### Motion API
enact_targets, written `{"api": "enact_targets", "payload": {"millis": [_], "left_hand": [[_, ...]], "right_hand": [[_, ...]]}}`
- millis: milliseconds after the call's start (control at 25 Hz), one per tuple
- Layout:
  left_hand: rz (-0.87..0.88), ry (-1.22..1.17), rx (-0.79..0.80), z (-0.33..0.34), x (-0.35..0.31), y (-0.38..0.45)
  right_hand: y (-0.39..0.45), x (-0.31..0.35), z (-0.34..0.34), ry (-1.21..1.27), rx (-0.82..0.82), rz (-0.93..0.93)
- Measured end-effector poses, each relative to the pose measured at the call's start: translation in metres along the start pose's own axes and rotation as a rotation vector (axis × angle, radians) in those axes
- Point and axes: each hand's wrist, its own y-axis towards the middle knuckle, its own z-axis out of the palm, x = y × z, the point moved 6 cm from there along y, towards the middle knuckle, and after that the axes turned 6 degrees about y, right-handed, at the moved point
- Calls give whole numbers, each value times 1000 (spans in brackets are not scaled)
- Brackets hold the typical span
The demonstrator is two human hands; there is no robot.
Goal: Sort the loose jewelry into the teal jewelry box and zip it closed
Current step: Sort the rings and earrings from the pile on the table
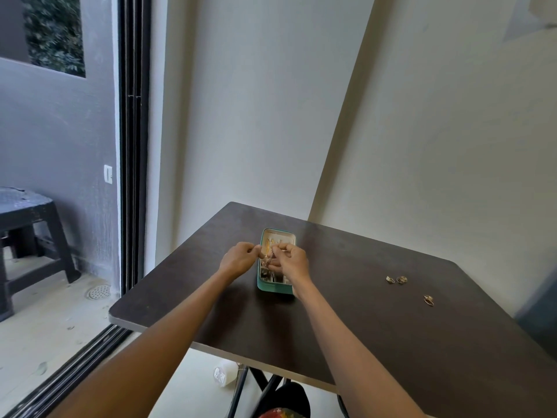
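Note:
The teal jewelry box (272, 287) lies open on the dark table (361, 327), with gold pieces in its far section. Just above the box, my left hand (239, 258) and my right hand (291, 260) each pinch an end of a thin gold chain (269, 257) that hangs between them. My right hand covers part of the box's right side. Two gold rings (396, 279) lie loose on the table to the right. Another pair of gold rings (428, 299) lies a little nearer to me.
The table stands in a corner against cream walls. A sliding glass door frame (132, 146) runs down the left, with a dark plastic stool (27, 236) outside. A white plastic bottle (224, 376) lies on the floor under the table's near edge.

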Motion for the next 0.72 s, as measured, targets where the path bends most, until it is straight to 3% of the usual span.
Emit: {"api": "enact_targets", "payload": {"millis": [240, 480, 640, 720], "left_hand": [[-13, -14, 7, 2, -1, 1], [63, 243, 1, 4, -7, -2], [127, 345, 13, 10, -11, -5], [139, 384, 13, 10, -9, -3]], "right_hand": [[0, 0, 2, -367, 19, -72], [-2, 12, -8, -451, -26, -101], [-1, 2, -3, -879, 266, -124], [-1, 0, -1, -978, 387, -154]]}}
